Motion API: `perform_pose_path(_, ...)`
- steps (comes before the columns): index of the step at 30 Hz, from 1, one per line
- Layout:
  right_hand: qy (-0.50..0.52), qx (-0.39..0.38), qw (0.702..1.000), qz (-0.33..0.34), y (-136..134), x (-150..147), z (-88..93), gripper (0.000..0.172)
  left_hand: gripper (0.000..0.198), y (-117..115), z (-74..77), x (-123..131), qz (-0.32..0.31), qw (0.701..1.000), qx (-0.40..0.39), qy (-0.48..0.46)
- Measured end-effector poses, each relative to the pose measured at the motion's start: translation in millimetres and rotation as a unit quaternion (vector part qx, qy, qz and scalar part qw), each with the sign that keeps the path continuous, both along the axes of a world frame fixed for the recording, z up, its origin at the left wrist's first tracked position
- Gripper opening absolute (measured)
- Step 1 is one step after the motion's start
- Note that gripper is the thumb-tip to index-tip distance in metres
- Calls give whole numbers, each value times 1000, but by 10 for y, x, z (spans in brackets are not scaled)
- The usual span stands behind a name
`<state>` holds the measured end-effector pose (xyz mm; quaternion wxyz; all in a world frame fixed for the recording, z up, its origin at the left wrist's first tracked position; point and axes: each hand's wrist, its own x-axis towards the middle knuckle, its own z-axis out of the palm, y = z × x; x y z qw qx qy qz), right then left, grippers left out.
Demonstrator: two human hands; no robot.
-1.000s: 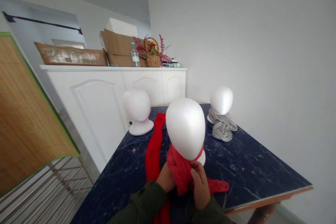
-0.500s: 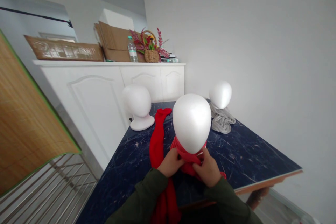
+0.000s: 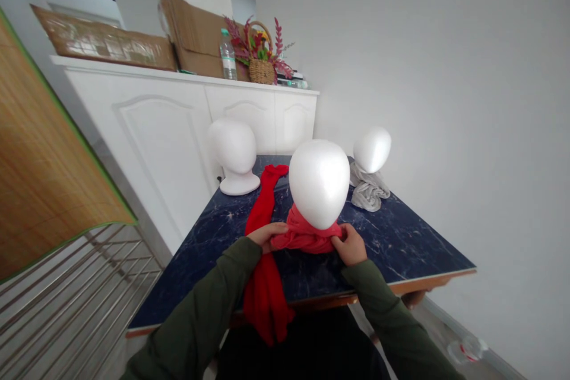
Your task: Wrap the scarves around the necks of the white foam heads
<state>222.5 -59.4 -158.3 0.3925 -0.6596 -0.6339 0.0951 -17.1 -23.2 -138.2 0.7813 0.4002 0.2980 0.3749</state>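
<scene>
A white foam mannequin head (image 3: 319, 181) stands near the front of a dark blue marble table (image 3: 401, 243). A red scarf (image 3: 299, 236) is wrapped around its neck; one long end trails back along the table and another hangs over the front edge. My left hand (image 3: 267, 234) pinches the scarf at the left of the neck, fingers closed on the cloth. My right hand (image 3: 351, 244) grips the scarf at the right of the neck.
A bare white foam head (image 3: 234, 154) stands at the table's back left. Another foam head (image 3: 372, 150) at the back right wears a grey scarf (image 3: 367, 190). Behind is a white cabinet (image 3: 178, 124) carrying cardboard, a bottle and a flower basket. A metal rack (image 3: 66, 297) lies left.
My hands have spread apart from the front of the neck to its two sides, drawing the red scarf snug. The view has tilted down and pulled back.
</scene>
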Motion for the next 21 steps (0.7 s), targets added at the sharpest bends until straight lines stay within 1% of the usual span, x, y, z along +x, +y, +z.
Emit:
perform_pose_path(2, -7, -18, 1000, -16, 28, -17, -51, 45, 17, 20, 22, 27, 4, 1000, 23, -18)
perform_pose_path(3, -5, -41, 999, -16, 44, -32, -76, 50, 18, 26, 31, 50, 27, 998, 41, -29)
perform_pose_path(4, 4, -67, 998, -12, 61, -49, -102, 52, 20, 28, 37, 75, 43, 997, 56, -38)
perform_pose_path(6, 45, -98, 994, 6, 98, -85, -155, 50, 25, 23, 32, 122, 52, 994, 80, -54)
perform_pose_path(8, 124, -73, 990, 19, 136, -125, -197, 47, 37, 11, 7, 158, 42, 993, 91, -67)
perform_pose_path(10, 233, -27, 972, 24, 164, -176, -206, 49, 46, -2, -22, 184, 46, 992, 98, -71)
perform_pose_path(12, 356, 4, 934, 22, 172, -246, -165, 58, 47, -19, -40, 206, 51, 991, 106, -65)
perform_pose_path(13, 421, 5, 907, 15, 168, -287, -129, 63, 46, -29, -42, 216, 49, 991, 112, -61)
perform_pose_path(15, 538, -18, 843, 4, 145, -369, -46, 70, 42, -50, -37, 236, 43, 990, 126, -49)
perform_pose_path(16, 582, -33, 813, 5, 130, -404, -10, 71, 39, -59, -34, 246, 44, 989, 136, -40)
perform_pose_path(17, 612, -45, 790, 13, 113, -430, 16, 71, 37, -66, -33, 254, 46, 988, 148, -29)
perform_pose_path(19, 641, -53, 765, 42, 87, -436, 28, 69, 32, -70, -42, 267, 47, 983, 179, -3)
perform_pose_path(21, 652, -41, 754, 61, 77, -354, -6, 66, 26, -57, -66, 271, 35, 974, 221, 24)
